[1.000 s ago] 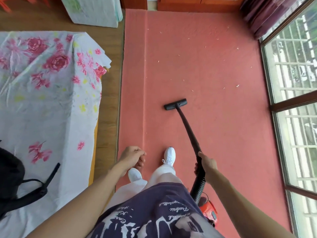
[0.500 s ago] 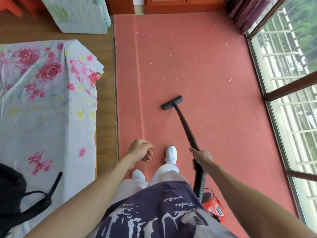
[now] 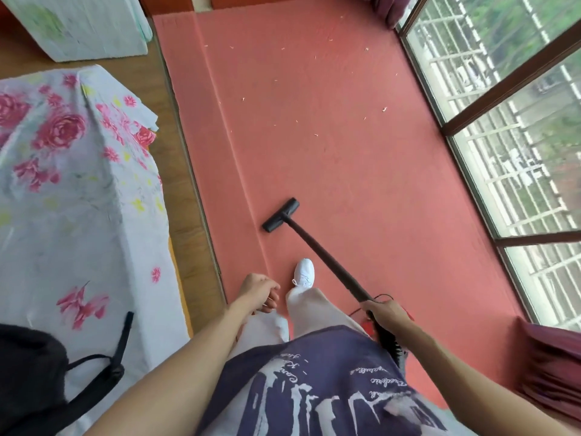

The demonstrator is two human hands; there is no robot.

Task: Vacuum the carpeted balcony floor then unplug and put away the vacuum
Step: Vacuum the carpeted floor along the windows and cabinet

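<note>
A black vacuum wand [image 3: 320, 253] slants across the pink carpet [image 3: 361, 171], its flat nozzle [image 3: 280, 215] resting on the carpet near the seam. My right hand [image 3: 388, 314] grips the wand's lower end where the ribbed hose [image 3: 390, 341] begins. A sliver of the red vacuum body [image 3: 369, 327] and a thin cord show under that hand. My left hand [image 3: 259, 292] hangs loosely curled over my left leg and holds nothing. Small pale scraps [image 3: 384, 109] lie scattered on the carpet farther ahead.
A bed with a floral sheet [image 3: 78, 190] fills the left, a black bag [image 3: 31, 372] on its near corner. A wood floor strip [image 3: 185, 184] runs between bed and carpet. Barred windows [image 3: 518, 127] line the right; a maroon curtain [image 3: 550, 363] hangs at the near right.
The view has swung right and down. The nozzle has been pulled back toward my feet and angled left; my right hand has drawn the wand in. My left hand stays idle.
</note>
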